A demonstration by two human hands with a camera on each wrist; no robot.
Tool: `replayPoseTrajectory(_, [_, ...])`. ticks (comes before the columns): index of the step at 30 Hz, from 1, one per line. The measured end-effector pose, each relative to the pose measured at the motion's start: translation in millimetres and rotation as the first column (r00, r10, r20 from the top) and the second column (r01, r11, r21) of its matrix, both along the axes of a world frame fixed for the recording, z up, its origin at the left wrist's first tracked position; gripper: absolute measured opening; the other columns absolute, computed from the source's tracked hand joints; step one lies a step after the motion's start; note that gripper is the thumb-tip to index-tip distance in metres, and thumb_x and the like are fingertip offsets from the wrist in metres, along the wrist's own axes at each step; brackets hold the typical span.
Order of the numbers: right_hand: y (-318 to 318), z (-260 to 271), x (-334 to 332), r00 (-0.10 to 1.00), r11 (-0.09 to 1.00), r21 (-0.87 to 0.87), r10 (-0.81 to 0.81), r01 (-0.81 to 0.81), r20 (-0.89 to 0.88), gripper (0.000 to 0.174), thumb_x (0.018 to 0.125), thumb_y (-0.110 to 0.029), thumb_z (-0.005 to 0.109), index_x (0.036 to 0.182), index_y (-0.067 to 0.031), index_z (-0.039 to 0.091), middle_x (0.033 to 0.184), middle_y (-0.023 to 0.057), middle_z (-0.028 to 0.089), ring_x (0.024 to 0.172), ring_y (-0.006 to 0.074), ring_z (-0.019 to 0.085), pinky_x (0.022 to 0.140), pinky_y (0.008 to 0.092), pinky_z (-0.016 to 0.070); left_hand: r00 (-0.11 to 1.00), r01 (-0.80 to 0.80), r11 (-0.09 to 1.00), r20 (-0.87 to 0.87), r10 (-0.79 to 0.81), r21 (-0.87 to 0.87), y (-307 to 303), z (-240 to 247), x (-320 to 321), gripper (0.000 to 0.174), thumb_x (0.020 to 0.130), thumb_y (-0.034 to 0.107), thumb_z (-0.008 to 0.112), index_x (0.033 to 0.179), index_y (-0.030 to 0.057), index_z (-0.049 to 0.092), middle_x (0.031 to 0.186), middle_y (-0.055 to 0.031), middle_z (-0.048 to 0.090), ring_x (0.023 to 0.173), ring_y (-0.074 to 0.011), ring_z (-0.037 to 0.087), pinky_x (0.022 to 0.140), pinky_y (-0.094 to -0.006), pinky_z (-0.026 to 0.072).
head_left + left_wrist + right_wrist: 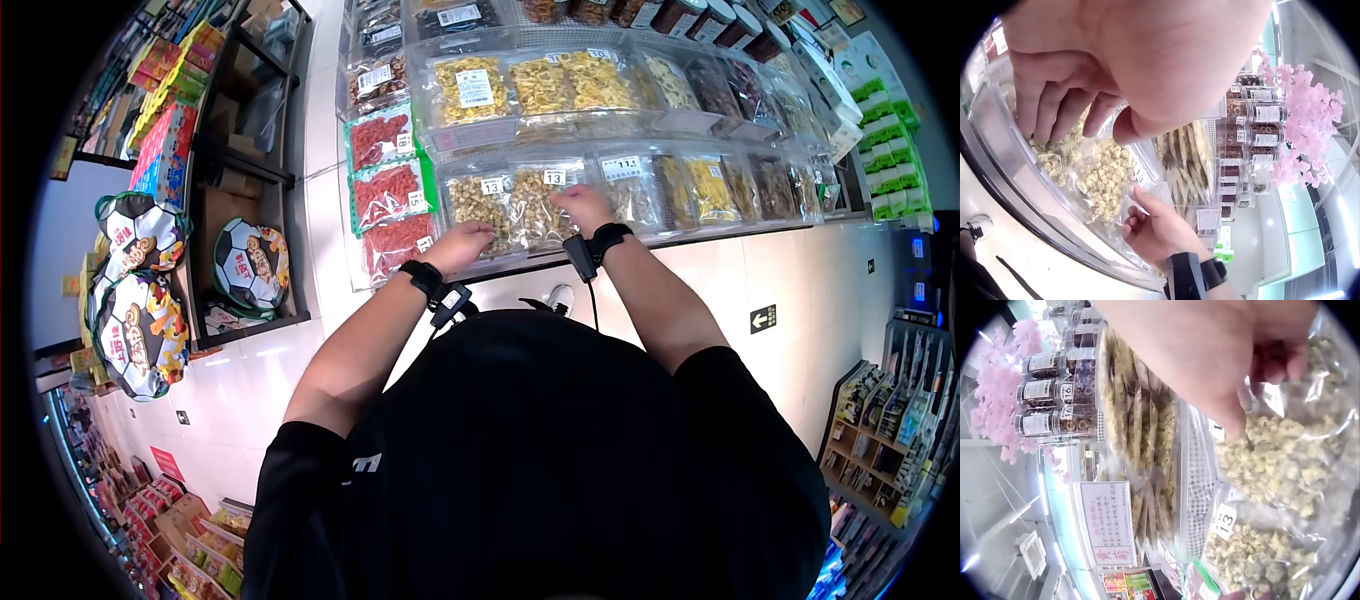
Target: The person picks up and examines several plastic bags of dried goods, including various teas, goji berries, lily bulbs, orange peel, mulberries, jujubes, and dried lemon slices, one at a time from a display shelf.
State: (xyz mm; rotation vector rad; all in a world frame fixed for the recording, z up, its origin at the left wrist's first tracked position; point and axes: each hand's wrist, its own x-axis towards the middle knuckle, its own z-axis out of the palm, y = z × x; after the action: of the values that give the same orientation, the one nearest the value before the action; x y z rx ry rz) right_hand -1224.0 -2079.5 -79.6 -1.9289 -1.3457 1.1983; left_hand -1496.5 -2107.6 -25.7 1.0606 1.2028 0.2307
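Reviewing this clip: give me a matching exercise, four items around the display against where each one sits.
Things:
1 pale flower bags
2 red berry bags
3 football-print bags
4 green boxes

Places:
A far right end of the display
B rack on the far left
C under the left hand and right hand
D just left of the left hand

Pairs: 1-C, 2-D, 3-B, 4-A.
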Motion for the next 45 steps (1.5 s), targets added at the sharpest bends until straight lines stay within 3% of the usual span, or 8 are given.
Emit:
replayPoseTrajectory(5, [1.7,5.4,-2.0,0.934,0.983,-0.052,-0.183,0.176,-0.306,0.02,0.076,-0.019,0.068,0.079,-0.0047,0.054,0.072,0.0021,0.053,0.063,0.0139,0.05,0.062,0.034,0.045,0.997,-0.04,0.999,0.06,0.041,-0.025,2.9,1.7,-0.9,0.035,0.092,0.022,0.05,0.122,0.0034,0.051,0.112,-0.0097,0.058,0.105,-0.0181,0.056,0.089,-0.0304,0.0445])
replayPoseTrajectory(12, [-4.9,76.7,24.8,0.842,0.982,0.189,0.121,-0.023,-0.527,0.007,0.086,-0.014,0.058,0.088,-0.0086,0.053,0.081,-0.0012,0.053,0.07,0.0075,0.048,0.056,0.0216,0.039,1.0,0.011,0.999,0.003,-0.011,0.048,17.1,55.4,16.8,0.05,0.092,0.037,0.05,0.132,0.0094,0.039,0.127,-0.0128,0.048,0.111,-0.0251,0.052,0.088,-0.0445,0.0451])
replayPoseTrajectory(14, [-9.4,117.1,26.0,0.773,0.997,0.051,0.074,-0.055,-0.63,0.008,0.088,-0.013,0.058,0.093,-0.0103,0.052,0.08,-0.0032,0.052,0.068,0.0055,0.045,0.059,0.0193,0.0374,0.993,-0.073,0.995,0.102,0.066,0.065,18.6,84.1,29.8,0.058,0.091,0.043,0.05,0.137,0.011,0.033,0.136,-0.013,0.041,0.121,-0.0286,0.044,0.091,-0.048,0.0428])
replayPoseTrajectory(16, [-16.5,153.7,13.9,0.536,0.991,0.13,0.099,0.021,-0.838,0.02,0.089,-0.012,0.057,0.107,-0.0122,0.049,0.084,-0.0035,0.054,0.071,0.0044,0.048,0.062,0.0186,0.0396,0.982,-0.112,0.993,0.158,0.105,0.039,22.2,108.7,42.2,0.065,0.091,0.05,0.048,0.14,0.0123,0.027,0.142,-0.0119,0.034,0.127,-0.0312,0.036,0.094,-0.0513,0.0392])
replayPoseTrajectory(19, [-16.9,197.4,-1.4,0.57,0.977,0.213,0.156,0.034,-0.807,0.044,0.089,-0.01,0.056,0.129,-0.0151,0.039,0.099,-0.0009,0.057,0.087,0.008,0.054,0.073,0.0221,0.0436,0.794,-0.133,0.989,0.591,0.142,-0.058,20.0,163.7,59.7,0.054,0.095,0.047,0.04,0.135,0.011,0.035,0.133,-0.0097,0.046,0.122,-0.0249,0.044,0.098,-0.0449,0.0382])
replayPoseTrajectory(29, [-17.5,283.0,-33.6,0.622,0.79,0.593,0.388,0.155,-0.68,0.067,0.083,0.001,0.063,0.137,-0.0007,0.024,0.102,0.0086,0.06,0.094,0.0129,0.057,0.081,0.0262,0.0466,0.779,-0.33,0.881,0.625,0.052,0.338,19.3,249.6,55.3,0.032,0.087,0.012,0.062,0.115,-0.0001,0.052,0.108,-0.008,0.061,0.097,-0.0149,0.06,0.085,-0.0295,0.0486])
replayPoseTrajectory(40, [-28.7,312.2,-48.6,0.657,0.75,0.643,0.408,0.155,-0.634,0.034,0.086,-0.011,0.064,0.116,-0.0012,0.052,0.099,0.0034,0.061,0.09,0.0087,0.057,0.078,0.0227,0.0464,0.697,-0.358,0.898,0.713,0.074,0.257,21.5,253.8,43.7,0.043,0.098,0.037,0.039,0.119,0.0014,0.051,0.113,-0.0087,0.06,0.1,-0.0172,0.059,0.088,-0.031,0.047])
replayPoseTrajectory(45, [-34.2,316.9,-47.9,0.694,0.765,0.627,0.37,0.151,-0.618,0.03,0.087,-0.014,0.063,0.114,-0.0049,0.054,0.096,0.0001,0.061,0.086,0.0066,0.057,0.073,0.02,0.0448,0.698,-0.363,0.878,0.715,0.035,0.312,21.9,250.5,39.1,0.044,0.097,0.03,0.043,0.132,0.0031,0.039,0.122,-0.0076,0.054,0.107,-0.0174,0.055,0.091,-0.0325,0.0456])
